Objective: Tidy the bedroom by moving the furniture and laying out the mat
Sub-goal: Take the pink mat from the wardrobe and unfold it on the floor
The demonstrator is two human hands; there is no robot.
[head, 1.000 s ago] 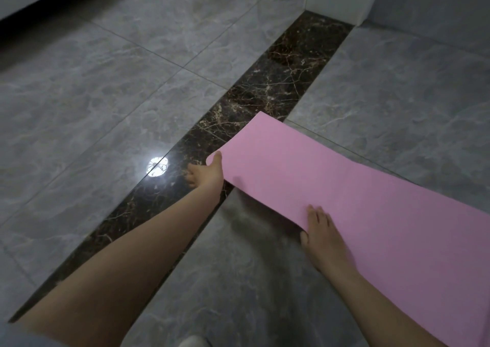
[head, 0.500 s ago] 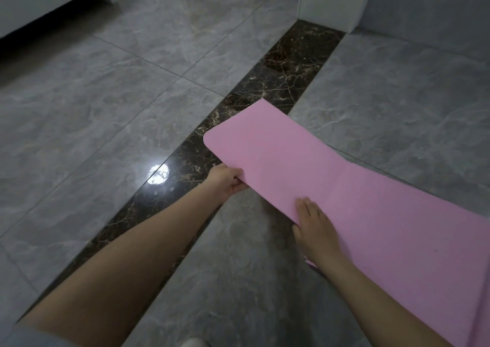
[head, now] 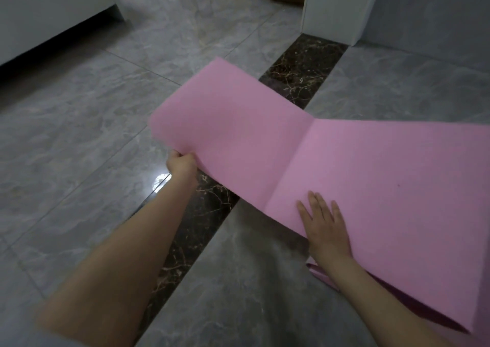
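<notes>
— Looking down from the head view, where is the pink mat (head: 344, 166) just now?

— Half on the grey tiled floor (head: 79, 134), half in the air. Its free end panel is raised over the dark marble strip (head: 305, 62), bent up at a crease.

— And the hands?

— The left hand (head: 183, 165) has its fingers curled round the near edge of the raised panel. The right hand (head: 322, 224) lies flat on the next panel, fingers straight and slightly spread, pressing it down.

— How would it handle?

— I judge it light, since one hand lifts a whole panel, and stiff within each panel, bending mainly at the crease. Foam like this probably dents, so an edge grip near a corner seems best.

— Anything else?

— A white cabinet (head: 336, 7) stands beyond the strip.
</notes>
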